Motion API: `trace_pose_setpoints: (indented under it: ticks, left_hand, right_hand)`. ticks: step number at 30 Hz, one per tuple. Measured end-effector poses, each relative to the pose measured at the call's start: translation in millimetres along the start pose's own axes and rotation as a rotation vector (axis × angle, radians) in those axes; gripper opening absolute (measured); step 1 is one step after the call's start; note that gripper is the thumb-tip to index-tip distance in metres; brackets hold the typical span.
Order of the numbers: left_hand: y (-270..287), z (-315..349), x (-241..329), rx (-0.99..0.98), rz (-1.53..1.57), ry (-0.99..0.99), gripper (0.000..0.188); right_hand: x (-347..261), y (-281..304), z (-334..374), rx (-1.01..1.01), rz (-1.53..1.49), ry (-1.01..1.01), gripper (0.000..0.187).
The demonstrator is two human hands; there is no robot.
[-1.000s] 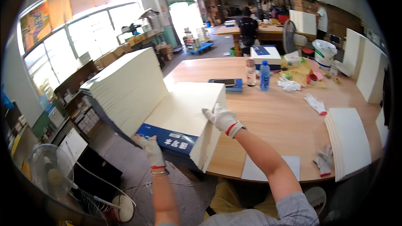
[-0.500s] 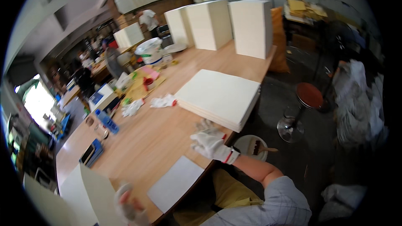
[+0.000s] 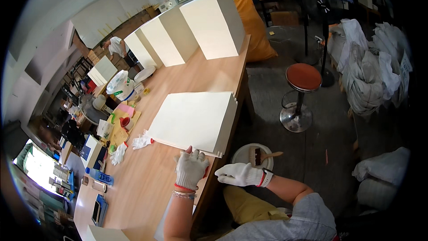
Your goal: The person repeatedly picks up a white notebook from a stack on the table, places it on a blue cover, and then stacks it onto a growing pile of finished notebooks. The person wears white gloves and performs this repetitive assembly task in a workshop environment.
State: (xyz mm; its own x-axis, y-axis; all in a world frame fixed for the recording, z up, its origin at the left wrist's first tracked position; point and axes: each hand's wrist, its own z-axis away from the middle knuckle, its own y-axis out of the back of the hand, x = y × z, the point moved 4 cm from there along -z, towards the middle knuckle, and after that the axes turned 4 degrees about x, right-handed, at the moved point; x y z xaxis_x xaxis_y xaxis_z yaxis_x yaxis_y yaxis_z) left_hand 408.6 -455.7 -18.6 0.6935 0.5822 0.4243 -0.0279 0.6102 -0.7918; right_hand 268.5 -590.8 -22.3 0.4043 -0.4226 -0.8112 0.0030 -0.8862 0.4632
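A thick stack of large off-white sheets lies on the wooden table near its right edge. My left hand, in a white knit glove with bare fingertips, is at the stack's near edge. Its fingers are bent a little and apart, and I see nothing held in them; whether they touch the sheets is unclear. My right hand, gloved too, is just off the table edge with its fingers stretched out and empty. Under my left forearm a pale sheet lies on the table, partly hidden.
Tall white stacks stand at the table's far end. A white bucket with a brush across it is below the right edge. Spare gloves, a bottle and a phone lie leftward. A red stool stands right.
My left hand has moved from the lower left, beside the near white stack, up to the sheets' near edge. My right hand has drawn off the table edge. The view has turned rightward.
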Motion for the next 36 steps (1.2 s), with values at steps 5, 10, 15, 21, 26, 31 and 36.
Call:
trace_pose_setpoints:
  ticks: [5, 10, 15, 21, 26, 31, 36]
  left_hand:
    - [-10, 22, 2, 0.072, -0.144, -0.063, 0.026]
    - [-10, 69, -50, 0.141, -0.758, -0.765, 0.020]
    - [87, 14, -163, -0.316, -1.677, -0.424, 0.024]
    - [186, -78, -245, -0.353, -2.115, -0.334, 0.042]
    - [199, -113, -263, -0.415, -2.562, 0.216, 0.055]
    - [222, -139, -266, -0.608, -2.669, -0.088, 0.037]
    - [264, -163, -267, -0.494, -2.431, 0.016, 0.027]
  right_hand:
    - [46, 3, 19, -0.081, -0.277, -0.163, 0.036]
    - [213, 0, 139, 0.412, -0.603, -0.998, 0.036]
    - [338, -29, 251, 1.414, -1.117, -1.211, 0.023]
    - [372, -15, 196, 1.415, -1.139, -0.958, 0.053]
    - [370, -27, 150, 0.855, -0.261, -1.339, 0.084]
    - [313, -2, 156, 1.281, -0.891, -0.665, 0.032]
    - [311, 41, 248, 1.818, -0.998, -0.730, 0.035]
